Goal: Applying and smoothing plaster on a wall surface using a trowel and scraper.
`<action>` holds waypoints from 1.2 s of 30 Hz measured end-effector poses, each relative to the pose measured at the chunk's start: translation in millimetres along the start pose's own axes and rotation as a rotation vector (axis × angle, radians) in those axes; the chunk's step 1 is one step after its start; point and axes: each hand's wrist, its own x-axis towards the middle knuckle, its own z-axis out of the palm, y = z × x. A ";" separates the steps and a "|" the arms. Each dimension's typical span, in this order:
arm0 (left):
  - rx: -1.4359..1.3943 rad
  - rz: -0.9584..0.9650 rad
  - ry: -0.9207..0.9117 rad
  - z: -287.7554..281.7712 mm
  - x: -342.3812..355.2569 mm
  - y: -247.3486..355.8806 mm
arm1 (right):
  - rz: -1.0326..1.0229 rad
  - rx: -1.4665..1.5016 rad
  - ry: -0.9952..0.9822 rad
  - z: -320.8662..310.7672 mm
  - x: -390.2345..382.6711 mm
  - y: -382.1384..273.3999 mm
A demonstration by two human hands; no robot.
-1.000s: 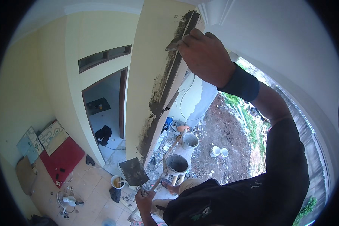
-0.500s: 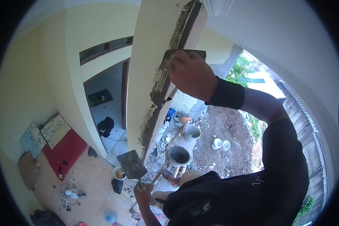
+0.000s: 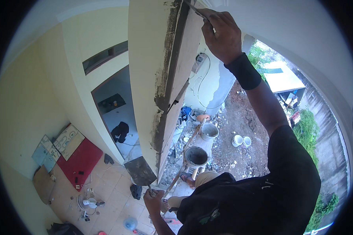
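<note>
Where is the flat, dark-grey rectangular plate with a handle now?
Head view, lower left of centre: the plate is in the left hand, appearing above a black bundle.

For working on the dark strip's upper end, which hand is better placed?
Probably the right hand: it is raised beside the dark strip, holding a trowel. The left hand is low, holding a flat plate.

1. I see the right hand (image 3: 224,36) higher than half a second ago, up from partway along the dark strip (image 3: 179,51).
2. Its trowel (image 3: 197,10), broad-faced to me then, now looks thin.
3. I've gained a wall box (image 3: 200,58) and more white roof (image 3: 284,78).
4. I've lost the white bucket beside the square plate (image 3: 140,171).
</note>
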 end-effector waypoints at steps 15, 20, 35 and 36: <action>0.030 -0.047 0.007 -8.6 -27.0 24.5 | 0.115 0.216 -0.284 -2.6 -141.5 -97.6; 0.040 -0.036 -0.006 -8.0 -25.8 32.5 | 0.189 0.468 -0.466 -23.9 -179.5 -139.4; -0.104 -0.070 -0.034 6.1 -27.9 18.5 | 0.127 0.432 -0.450 -3.5 -197.2 -122.7; -0.112 -0.073 -0.030 5.5 -28.5 16.0 | 0.119 0.438 -0.453 -6.9 -189.3 -119.9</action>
